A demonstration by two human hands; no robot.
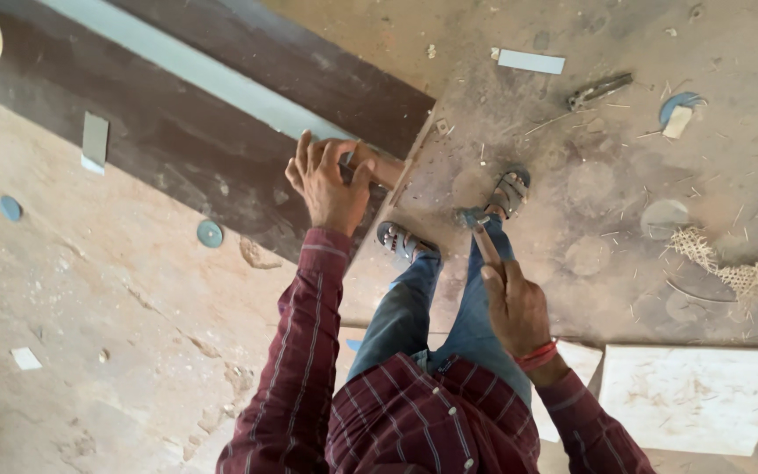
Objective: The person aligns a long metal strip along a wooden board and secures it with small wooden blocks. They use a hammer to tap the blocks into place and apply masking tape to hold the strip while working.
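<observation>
The left hand [331, 180] is pressing with curled fingers on the end of a pale blue strip [195, 75] lying along a dark wooden board [177, 140], which is running toward 10 o'clock. The right hand [512, 303] is hanging free at 4 o'clock, grasping nothing, 2 fingers extended. Sandalled feet [449, 219] are standing on the dusty floor [642, 175].

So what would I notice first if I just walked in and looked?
Probably the left hand pressing on the end of a pale blue strip that runs along a dark board on the worktop. Then the right hand, held up over the dusty floor with its fingers pointing out, and the sandalled feet below.
</observation>
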